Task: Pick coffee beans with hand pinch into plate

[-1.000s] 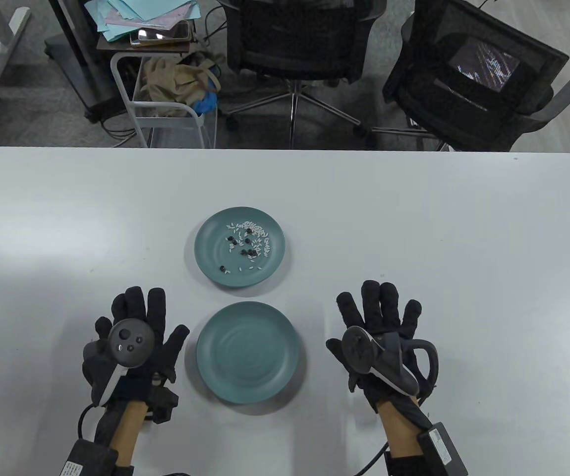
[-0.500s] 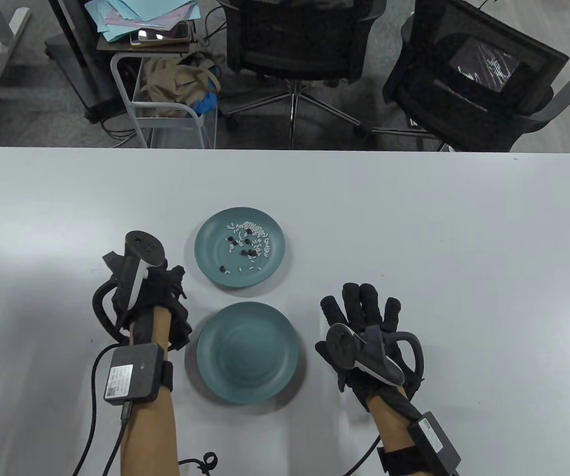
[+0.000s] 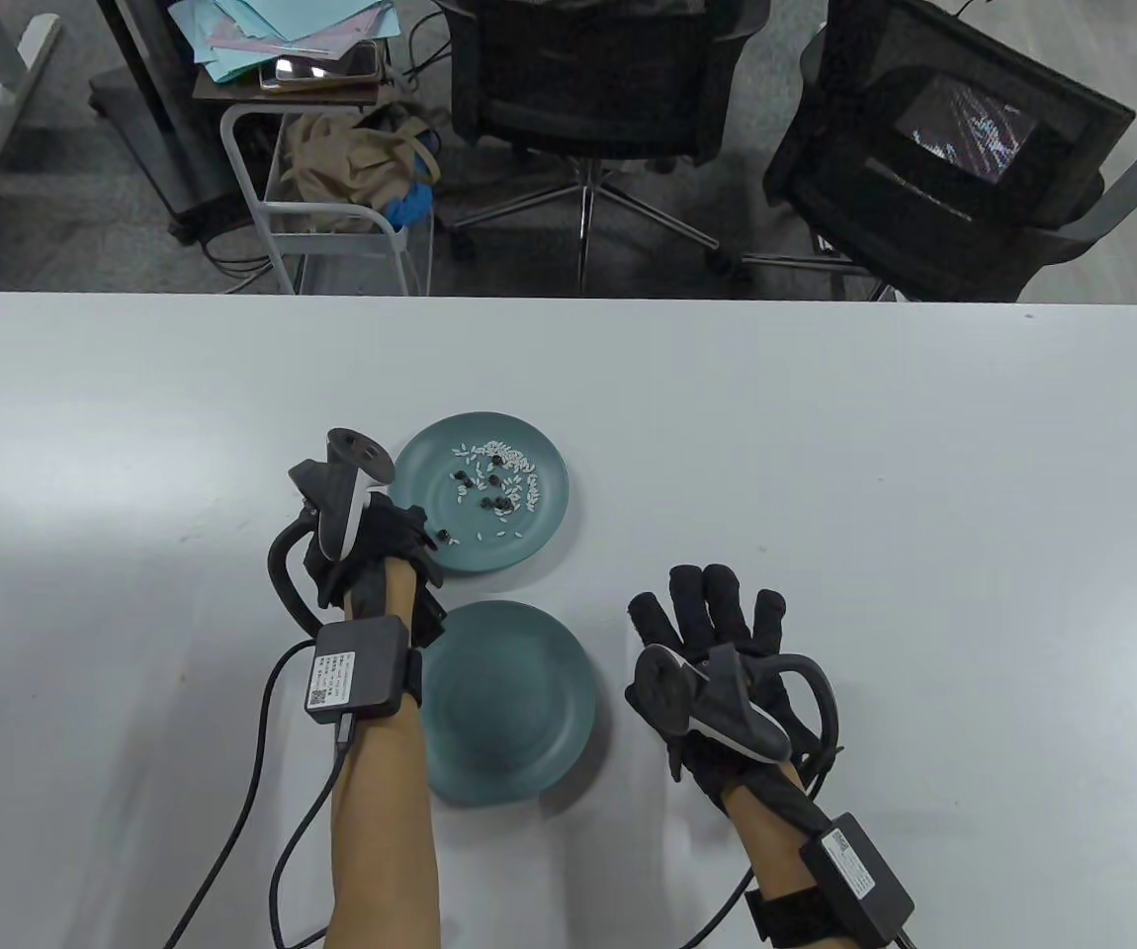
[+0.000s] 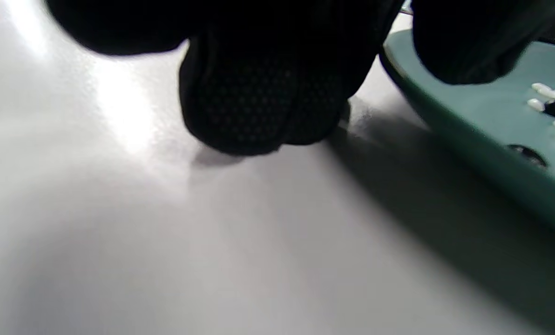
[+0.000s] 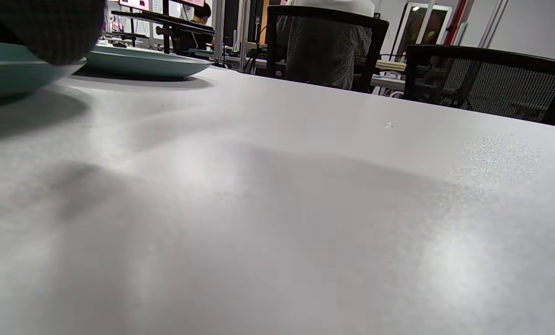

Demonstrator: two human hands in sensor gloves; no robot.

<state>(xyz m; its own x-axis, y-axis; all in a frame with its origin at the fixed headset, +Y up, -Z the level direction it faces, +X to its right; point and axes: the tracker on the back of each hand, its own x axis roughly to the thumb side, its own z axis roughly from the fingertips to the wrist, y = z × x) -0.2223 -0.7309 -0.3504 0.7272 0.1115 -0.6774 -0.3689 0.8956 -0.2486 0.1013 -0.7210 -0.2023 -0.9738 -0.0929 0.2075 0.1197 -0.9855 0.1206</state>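
In the table view, the left hand (image 3: 381, 554) is at the 8 o'clock edge of the far plate (image 3: 420, 494), which holds the coffee beans (image 3: 494, 481) mixed with white grains (image 3: 504, 453); one bean (image 3: 444, 537) lies close to the fingers. The fingers are curled downward, but I cannot tell if they already pinch something. I judge the step in hand is the reach for the first bean, since the near plate (image 3: 529, 732), at 6 o'clock from the far one, shows no beans. The next move calls for a fine pinch of one dark bean without taking grains. The right hand (image 3: 717, 662) rests flat and spread on the table (image 3: 924, 494), holding nothing. The small labels on the wrist boxes are too small to read. In the left wrist view, the fingertips (image 4: 259, 102) touch the table just beside the plate rim (image 4: 450, 130). In the right wrist view, both plates appear at 10 o'clock; no readable writing.
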